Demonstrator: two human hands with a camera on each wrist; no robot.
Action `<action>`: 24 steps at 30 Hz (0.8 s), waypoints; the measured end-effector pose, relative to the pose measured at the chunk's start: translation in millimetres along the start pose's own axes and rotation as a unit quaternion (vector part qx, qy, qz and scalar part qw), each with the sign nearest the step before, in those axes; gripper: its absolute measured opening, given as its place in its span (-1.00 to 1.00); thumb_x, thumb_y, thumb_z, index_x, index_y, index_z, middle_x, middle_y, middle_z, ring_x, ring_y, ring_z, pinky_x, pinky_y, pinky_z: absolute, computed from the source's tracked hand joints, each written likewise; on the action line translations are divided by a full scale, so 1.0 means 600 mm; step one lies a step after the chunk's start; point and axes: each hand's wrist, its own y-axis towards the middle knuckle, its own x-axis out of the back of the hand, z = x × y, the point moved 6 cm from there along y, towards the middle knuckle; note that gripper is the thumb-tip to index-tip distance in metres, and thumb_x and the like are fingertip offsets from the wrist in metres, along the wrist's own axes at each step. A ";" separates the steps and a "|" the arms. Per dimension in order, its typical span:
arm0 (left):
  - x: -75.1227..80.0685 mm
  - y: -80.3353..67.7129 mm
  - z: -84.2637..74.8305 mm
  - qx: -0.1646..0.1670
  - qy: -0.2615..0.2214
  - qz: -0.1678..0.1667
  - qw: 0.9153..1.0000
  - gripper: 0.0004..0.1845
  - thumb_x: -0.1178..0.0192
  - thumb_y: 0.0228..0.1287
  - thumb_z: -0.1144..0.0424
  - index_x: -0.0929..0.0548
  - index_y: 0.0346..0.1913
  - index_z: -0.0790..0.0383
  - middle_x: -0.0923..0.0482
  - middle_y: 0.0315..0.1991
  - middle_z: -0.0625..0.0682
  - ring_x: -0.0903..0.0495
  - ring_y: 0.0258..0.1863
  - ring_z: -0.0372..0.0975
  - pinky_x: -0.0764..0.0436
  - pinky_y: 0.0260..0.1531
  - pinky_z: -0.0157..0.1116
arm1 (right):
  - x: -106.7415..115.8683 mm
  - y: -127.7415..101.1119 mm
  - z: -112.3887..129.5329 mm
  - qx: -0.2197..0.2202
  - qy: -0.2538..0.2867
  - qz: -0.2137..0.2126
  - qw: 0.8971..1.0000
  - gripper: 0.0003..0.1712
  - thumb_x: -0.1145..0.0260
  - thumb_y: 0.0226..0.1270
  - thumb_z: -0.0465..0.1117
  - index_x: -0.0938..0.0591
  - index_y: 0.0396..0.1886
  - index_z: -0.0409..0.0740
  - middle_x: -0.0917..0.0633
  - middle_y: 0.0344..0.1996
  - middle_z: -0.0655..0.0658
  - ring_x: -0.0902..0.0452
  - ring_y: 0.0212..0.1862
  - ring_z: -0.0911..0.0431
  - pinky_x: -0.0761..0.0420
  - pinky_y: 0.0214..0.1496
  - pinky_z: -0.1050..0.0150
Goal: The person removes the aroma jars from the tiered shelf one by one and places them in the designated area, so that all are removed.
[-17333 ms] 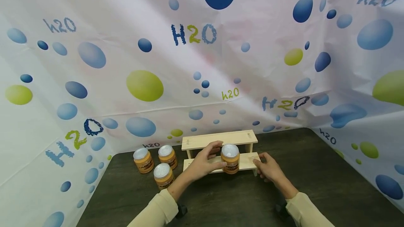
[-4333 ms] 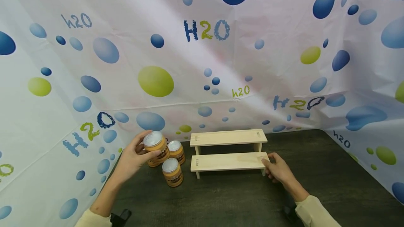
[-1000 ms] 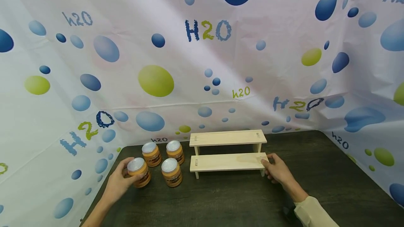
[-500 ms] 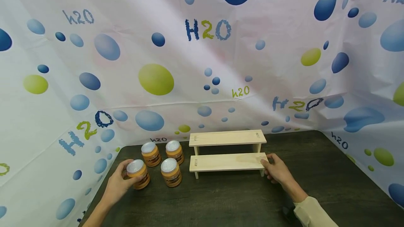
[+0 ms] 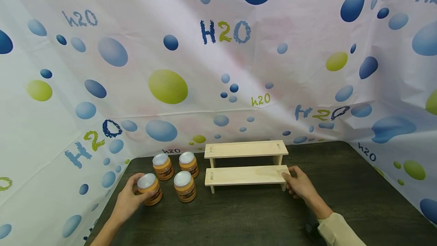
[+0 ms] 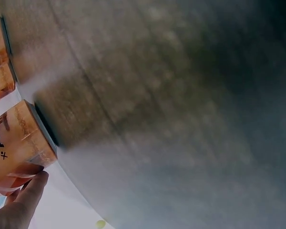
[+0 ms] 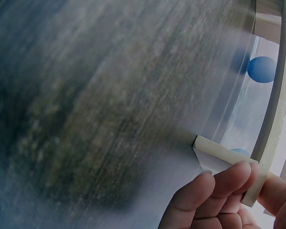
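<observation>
Several orange jars with silver lids stand on the dark table at the left. My left hand [image 5: 131, 198] grips the front-left jar [image 5: 148, 189], which stands on the table; the left wrist view shows my fingers [image 6: 24, 195] curled round that jar [image 6: 19, 138]. Three more jars [image 5: 184, 186] stand beside and behind it. A two-step pale wooden shelf [image 5: 246, 164] sits in the middle, bare. My right hand [image 5: 298, 185] holds the right end of its lower step; in the right wrist view my fingertips [image 7: 214, 191] wrap the shelf's corner [image 7: 219, 155].
A white curtain with blue and green bubbles and "H2O" print [image 5: 225, 33] walls the table on the left, back and right. The dark wood-grain table [image 5: 246, 219] stretches in front of the shelf and to its right.
Since 4.3 s ago the left hand has lowered its jar onto the table in front of the others. Over the last second nothing has visibly moved.
</observation>
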 end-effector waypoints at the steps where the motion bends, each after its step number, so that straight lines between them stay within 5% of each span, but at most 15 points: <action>1: -0.001 -0.001 0.000 -0.001 0.001 0.001 1.000 -0.05 -0.47 0.18 0.01 -0.15 0.46 0.29 -0.30 0.34 0.41 -0.49 0.26 0.28 -0.67 0.00 0.01 | 0.000 0.000 0.000 0.000 0.000 0.000 1.000 -0.49 -0.08 0.59 -0.06 -0.32 0.31 -0.31 -0.55 -0.57 -0.06 -0.46 -0.55 0.09 -0.46 -0.55 0.21; 24: -0.010 -0.008 0.005 -0.017 -0.003 0.004 1.000 -0.05 -0.41 0.25 0.01 -0.07 0.50 0.24 -0.27 0.39 0.46 -0.38 0.33 0.35 -0.58 0.13 0.16 | -0.001 0.001 -0.004 0.001 -0.002 -0.005 1.000 -0.50 -0.08 0.58 -0.07 -0.31 0.31 -0.30 -0.56 -0.57 -0.08 -0.48 -0.54 0.10 -0.48 -0.54 0.21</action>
